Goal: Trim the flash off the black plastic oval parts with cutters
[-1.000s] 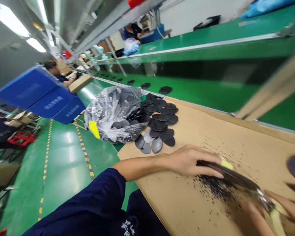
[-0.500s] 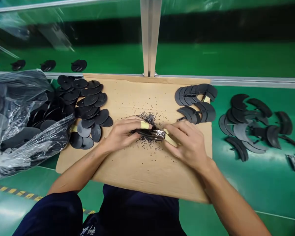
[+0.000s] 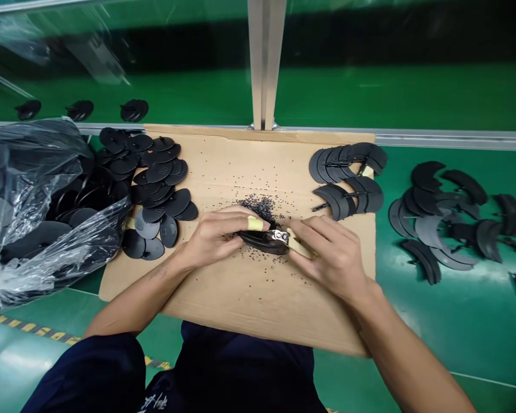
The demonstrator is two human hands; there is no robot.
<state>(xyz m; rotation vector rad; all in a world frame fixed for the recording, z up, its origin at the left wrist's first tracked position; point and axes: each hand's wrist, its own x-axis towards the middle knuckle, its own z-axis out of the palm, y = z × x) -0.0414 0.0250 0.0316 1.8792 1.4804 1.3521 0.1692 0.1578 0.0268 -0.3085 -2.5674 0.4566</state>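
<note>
Over the middle of the cardboard sheet (image 3: 223,292), my left hand (image 3: 217,235) is closed on a curved black plastic part (image 3: 262,244), thumb below and fingers above. Yellow tape wraps one of its fingers. My right hand (image 3: 327,246) is closed around small cutting pliers (image 3: 279,236); only their silver head shows clearly, as the handles are mostly covered by the fingers. The pliers' jaws meet the upper edge of the black part. Beneath and behind both hands lies a heap of tiny black plastic bits (image 3: 262,206).
Flat rounded black parts (image 3: 159,172) lie piled at the left, beside a clear plastic bag (image 3: 30,229) of similar parts. Curved black parts (image 3: 348,195) sit in rows at the right, and more crescent-shaped pieces (image 3: 451,229) lie on the green table. A metal post (image 3: 264,69) stands behind.
The black part has turned in my left hand, so more of its curved face shows below the pliers. My hands stay nearly in place, and the view has shifted slightly.
</note>
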